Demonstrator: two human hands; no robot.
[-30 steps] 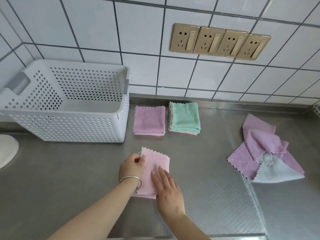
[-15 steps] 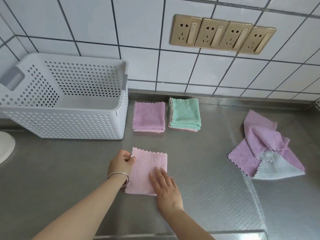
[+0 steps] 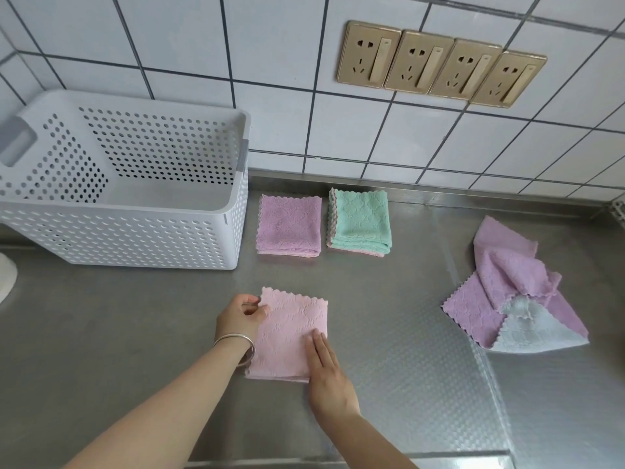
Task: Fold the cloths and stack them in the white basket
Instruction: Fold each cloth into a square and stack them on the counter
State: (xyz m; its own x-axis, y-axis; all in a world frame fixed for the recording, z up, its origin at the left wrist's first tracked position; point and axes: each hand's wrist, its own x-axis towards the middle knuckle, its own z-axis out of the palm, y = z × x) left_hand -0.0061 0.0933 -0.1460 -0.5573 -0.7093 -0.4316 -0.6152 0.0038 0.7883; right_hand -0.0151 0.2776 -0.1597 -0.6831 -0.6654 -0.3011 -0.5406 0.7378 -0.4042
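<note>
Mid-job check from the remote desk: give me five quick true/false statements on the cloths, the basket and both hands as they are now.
1. The white basket holds folded cloths. False: none is visible inside.
2. The left hand pinches the pink cloth at its left edge. True.
3. The right hand lies flat on the pink cloth. True.
4. The green cloth lies unfolded. False: it is folded, beside the folded purple cloth.
5. A crumpled purple cloth lies to the right. True.

Single head-worn wide-angle view looks forward and down, close over the counter (image 3: 389, 333), facing the tiled wall (image 3: 270, 62); both forearms enter from below
</note>
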